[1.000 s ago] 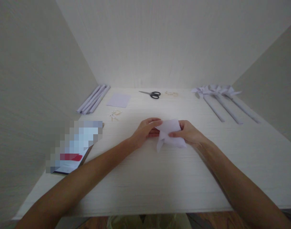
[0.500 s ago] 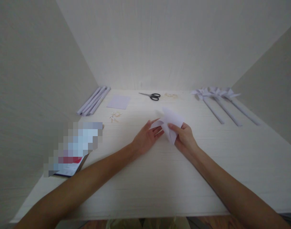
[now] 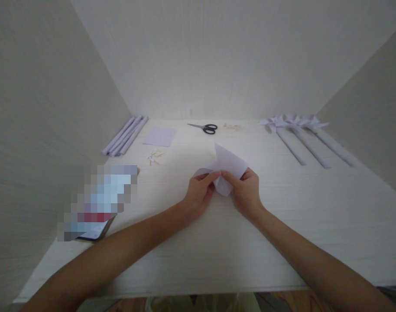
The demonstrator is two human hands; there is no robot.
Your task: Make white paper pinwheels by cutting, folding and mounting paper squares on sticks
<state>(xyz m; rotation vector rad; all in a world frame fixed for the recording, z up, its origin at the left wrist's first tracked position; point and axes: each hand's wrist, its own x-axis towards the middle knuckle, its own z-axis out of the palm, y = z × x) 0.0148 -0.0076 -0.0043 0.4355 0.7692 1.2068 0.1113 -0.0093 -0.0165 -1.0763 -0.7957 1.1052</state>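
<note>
A pale lilac paper pinwheel head (image 3: 229, 161), partly folded with curled flaps, is held between both hands above the table. My left hand (image 3: 201, 190) grips its left side, thumb pressed near the centre, with a curled flap over the fingers. From the right, my right hand (image 3: 248, 190) pinches the same paper, its thumb tip meeting the left thumb at the middle. The fingers under the paper are hidden. One corner of the sheet points up and away from me.
Scissors (image 3: 206, 128) lie near the back wall beside small pale pieces (image 3: 233, 127). At left are rolled paper sticks (image 3: 124, 135), a square paper sheet (image 3: 160, 136), small sticks (image 3: 155, 157) and a blurred phone (image 3: 95, 232). Finished paper pinwheels (image 3: 290, 141) lie at right.
My left hand has gone from loosely spread beside the paper to pinching it at the centre. The left flap is now drawn inward, and both thumbs meet.
</note>
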